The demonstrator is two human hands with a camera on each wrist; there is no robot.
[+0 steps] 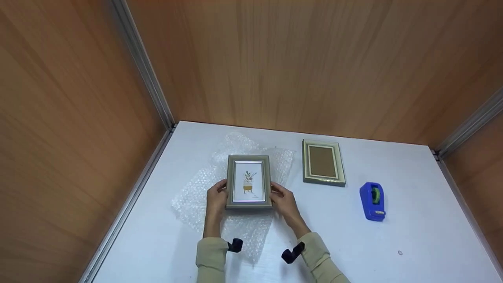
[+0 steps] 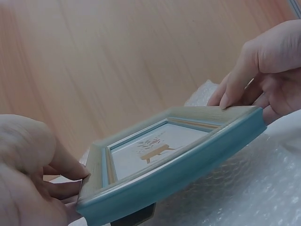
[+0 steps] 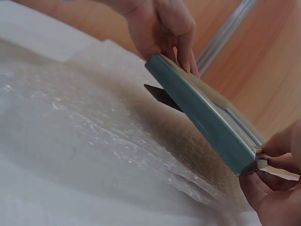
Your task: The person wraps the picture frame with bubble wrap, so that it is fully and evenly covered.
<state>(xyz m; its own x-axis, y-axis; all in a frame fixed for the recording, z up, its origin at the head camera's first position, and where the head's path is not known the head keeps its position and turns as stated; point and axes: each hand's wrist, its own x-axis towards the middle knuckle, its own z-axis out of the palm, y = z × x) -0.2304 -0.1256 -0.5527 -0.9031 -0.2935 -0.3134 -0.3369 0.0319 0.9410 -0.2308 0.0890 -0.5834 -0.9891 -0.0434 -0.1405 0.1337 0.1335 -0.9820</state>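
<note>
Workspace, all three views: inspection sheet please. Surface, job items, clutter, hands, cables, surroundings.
Surface: white tabletop; small round mark or disc near right, too small to identify.
Job items: framed plant picture held raised and tilted over spread bubble wrap; dark flap juts from its back.
Clutter: second picture frame with plain brown center, lying to the right; blue tape dispenser beyond it, nearer the person.
Hands: left hand grips the picture's left edge, right hand its right.
Cables: nothing seen.
Surroundings: wood-grain panels at back and sides; metal corner profiles.
</note>
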